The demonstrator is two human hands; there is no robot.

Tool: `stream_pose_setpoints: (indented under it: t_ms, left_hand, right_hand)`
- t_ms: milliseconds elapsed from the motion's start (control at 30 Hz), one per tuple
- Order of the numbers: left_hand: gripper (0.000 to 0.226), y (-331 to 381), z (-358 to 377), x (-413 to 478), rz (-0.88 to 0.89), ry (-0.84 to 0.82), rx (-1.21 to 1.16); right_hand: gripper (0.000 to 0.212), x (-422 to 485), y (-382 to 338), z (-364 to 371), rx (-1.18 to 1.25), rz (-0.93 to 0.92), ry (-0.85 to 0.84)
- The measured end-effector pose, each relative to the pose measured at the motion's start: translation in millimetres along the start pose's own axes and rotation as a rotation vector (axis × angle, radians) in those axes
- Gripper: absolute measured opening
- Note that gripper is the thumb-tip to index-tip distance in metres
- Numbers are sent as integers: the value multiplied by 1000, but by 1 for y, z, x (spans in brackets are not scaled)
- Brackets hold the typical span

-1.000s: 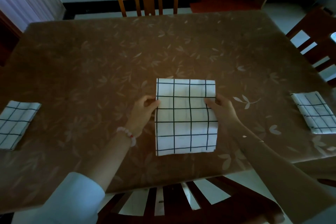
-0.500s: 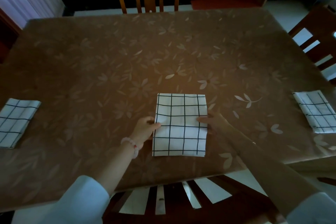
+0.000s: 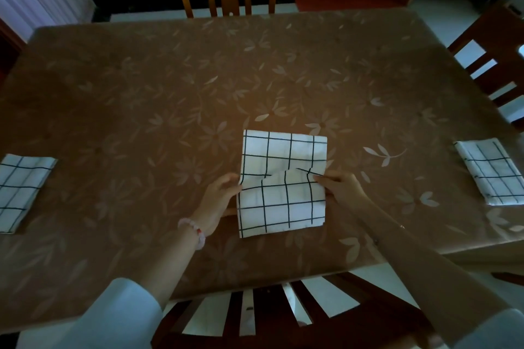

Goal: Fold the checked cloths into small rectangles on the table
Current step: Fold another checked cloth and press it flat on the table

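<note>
Cloth (image 3: 282, 187) sits in the lower middle of the frame, flat on the table (image 3: 141, 93) near the front edge, already folded to a squarish shape with a ridge bunching across its middle. My left hand (image 3: 219, 198) pinches the left edge at that ridge and my right hand (image 3: 341, 188) pinches the right edge at the same height, both closed on fabric, thumbs on top as far as I can tell. This stuff looks thin and floppy, basically weightless, so it won't hold a shape unless I crease it, and the layers will probably slide apart if I only grab the top one. Best bet I reckon is to grip through all the layers at the side edges, then flatten the fold with my palms. The tablecloth looks glossy, so the whole thing may skate a bit when pushed. Two more folded cloths lie at the far left (image 3: 19, 190) and far right (image 3: 493, 171) of the frame.
</note>
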State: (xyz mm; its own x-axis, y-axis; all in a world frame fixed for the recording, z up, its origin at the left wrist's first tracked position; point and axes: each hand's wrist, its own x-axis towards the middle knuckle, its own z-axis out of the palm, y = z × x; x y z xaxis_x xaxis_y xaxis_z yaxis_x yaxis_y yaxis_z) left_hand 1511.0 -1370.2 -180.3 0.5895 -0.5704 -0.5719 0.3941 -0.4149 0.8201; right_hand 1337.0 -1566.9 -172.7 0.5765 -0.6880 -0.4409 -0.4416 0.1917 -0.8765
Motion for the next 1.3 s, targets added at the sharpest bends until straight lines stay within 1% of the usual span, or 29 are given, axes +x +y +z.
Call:
stream_pose_setpoints:
  t_ms: [100, 167, 200, 333, 500, 533, 600, 667, 700, 767, 833, 900, 933, 967, 1067, 1100, 1133, 1200, 1300]
  left_hand:
    - [17, 2, 2, -1, -44, -26, -160]
    - [16, 2, 3, -1, -51, -30, -214]
    - [16, 1, 3, -1, -54, -26, -217]
    - [19, 0, 3, -3, -12, -8, -94]
    - [10, 2, 4, -5, 11, -16, -53]
    - [9, 2, 3, -5, 13, -16, -47]
    - [9, 0, 0, -6, 24, -14, -6]
    - [9, -4, -4, -3, 52, -20, 107]
    - [8, -5, -6, -4, 69, -33, 178]
    - [8, -7, -8, -3, 107, -61, 306]
    - [16, -9, -6, -4, 155, -46, 453]
    - [29, -13, -4, -6, 281, 78, 674]
    - [32, -14, -2, -10, 378, 137, 819]
    - [33, -17, 0, -15, 483, 132, 948]
    - [33, -35, 8, -31, 820, -133, 1249]
    - [35, -44, 8, -33, 882, -188, 1347]
    - [39, -54, 6, -32, 881, -227, 1424]
    - [48, -67, 1, -28, 813, -253, 1529]
    - [51, -69, -2, -26, 769, -286, 1571]
  right_hand:
    - [17, -2, -2, -2, 10, -54, 20]
    - [12, -4, -4, -3, -38, -118, 35]
    - [8, -7, -7, -3, -59, -151, 39]
    - [15, -10, -13, -5, -15, -204, 37]
    - [13, -8, -11, -8, 37, -88, -13]
    - [12, -6, -9, -9, 47, -42, -25]
    - [10, -2, -4, -8, 125, 107, -38]
    - [19, 3, 2, -8, 205, 257, -49]
    - [22, 5, 5, -7, 220, 290, -59]
    - [21, 7, 7, -5, 245, 320, -56]
    - [17, 11, 11, 0, 233, 334, -12]
    - [18, 13, 13, 7, 220, 330, 38]
    - [16, 13, 15, 9, 222, 323, 60]
    - [13, 14, 16, 11, 218, 313, 78]
    - [5, 15, 16, 14, 199, 296, 103]
    - [5, 16, 16, 15, 193, 297, 113]
    - [4, 18, 15, 15, 185, 299, 125]
    - [6, 22, 12, 15, 178, 301, 131]
    - [15, 26, 7, 18, 181, 259, 121]
